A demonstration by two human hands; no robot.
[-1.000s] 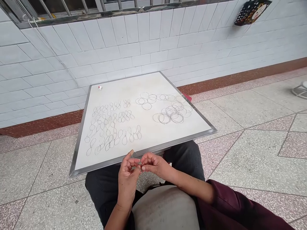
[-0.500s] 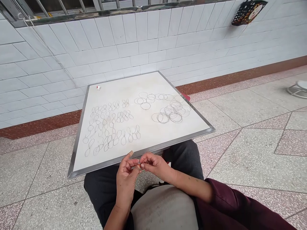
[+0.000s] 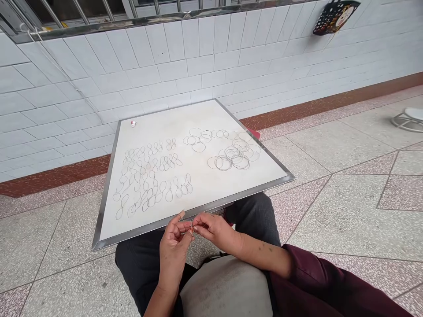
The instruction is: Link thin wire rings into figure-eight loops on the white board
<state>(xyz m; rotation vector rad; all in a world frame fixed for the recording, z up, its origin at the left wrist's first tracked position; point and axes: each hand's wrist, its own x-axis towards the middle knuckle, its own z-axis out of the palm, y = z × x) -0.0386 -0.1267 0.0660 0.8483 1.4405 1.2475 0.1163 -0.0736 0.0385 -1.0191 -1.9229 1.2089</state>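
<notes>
My left hand [image 3: 174,248] and my right hand [image 3: 216,231] meet just in front of the table's near edge, above my lap. Between their fingertips is a thin wire [image 3: 191,224], pinched by both; most of it is hidden by the fingers. A tan strip wraps the tip of my left index finger. On the white tabletop [image 3: 205,189], to the left, lie rows of thin wire loops twisted into figure eights [image 3: 169,191]. Plain round wire rings [image 3: 223,163] overlap in a loose group on the right.
A small white and red object [image 3: 133,124] sits at the table's far left corner. The table stands against a white tiled wall [image 3: 185,66]. A black basket [image 3: 333,17] hangs on the wall, and a white round stool [image 3: 411,118] stands far right.
My fingers have shifted slightly around the wire, with both hands still close together. The view has tilted a little; the loops and rings on the table look unchanged.
</notes>
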